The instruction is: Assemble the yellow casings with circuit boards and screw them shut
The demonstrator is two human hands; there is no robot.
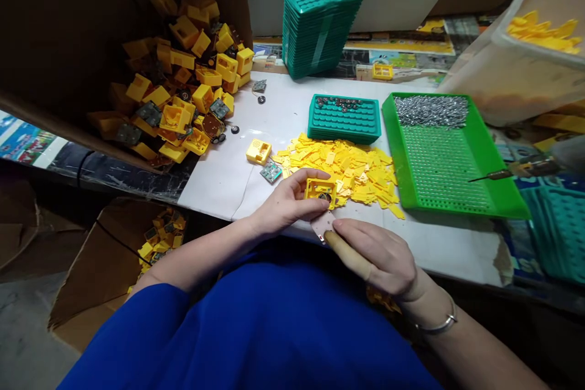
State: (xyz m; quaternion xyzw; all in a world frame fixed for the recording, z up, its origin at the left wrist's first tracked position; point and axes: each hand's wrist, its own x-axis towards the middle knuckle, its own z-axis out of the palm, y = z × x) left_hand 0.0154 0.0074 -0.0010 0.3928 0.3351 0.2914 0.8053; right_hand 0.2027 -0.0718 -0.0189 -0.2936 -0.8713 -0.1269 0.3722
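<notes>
My left hand (292, 198) grips a small yellow plastic housing (312, 184), its hollow side facing up, with a dark round part (325, 196) inside. Pinched in my right hand (377, 250) is a thin pale circuit board (322, 226), just below the housing's near edge. Whether the board touches the housing I cannot tell. Beyond my hands spreads a heap of flat yellow plastic pieces (356, 164). Left of the heap sit another yellow housing (258, 151) and a green circuit board (271, 172).
A large cardboard box (55, 30) of yellow housings opens at the left. Ahead stand a tall stack of teal trays (322, 30) and a lower teal tray (345, 122) holding small round parts. On the right, a screwdriver bit (491, 175) overhangs a green tray (503, 198) with screws (432, 111).
</notes>
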